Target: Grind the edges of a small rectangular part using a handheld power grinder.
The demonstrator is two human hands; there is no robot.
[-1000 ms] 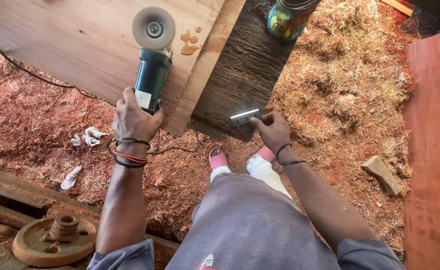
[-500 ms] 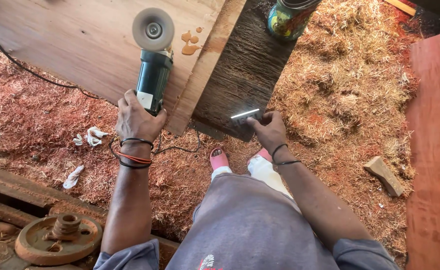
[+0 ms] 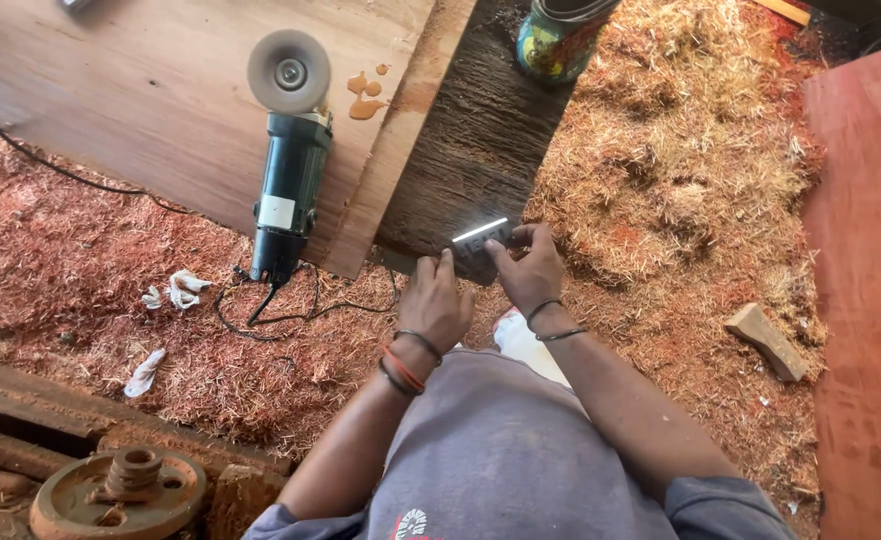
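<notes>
Both hands meet at the near end of the dark, rough-grained wooden plank, where they share a small flat dark metal plate whose upper edge catches the light as a bright sliver. The left hand pinches the plate's left end with its fingers curled round it; the right hand grips the right end from above, thumb and fingertips closed on it. Held that way, from both ends and against the plank's near edge, the plate looks steadied for close handling rather than merely carried.

Just to the left, the green-bodied angle grinder with a round grey disc lies alone on the pale smooth plywood sheet, its disc pointing away from the person and its black cord trailing off the sheet's near edge into the shavings. Neither hand touches it. A few amber glue-like blobs sit on the sheet beside the disc.

At the plank's far end stands a colourful painted tin can. Reddish and straw-coloured wood shavings cover the ground, loose and fibrous, with a small wooden offcut block to the right and a rusty iron wheel at the near left.
</notes>
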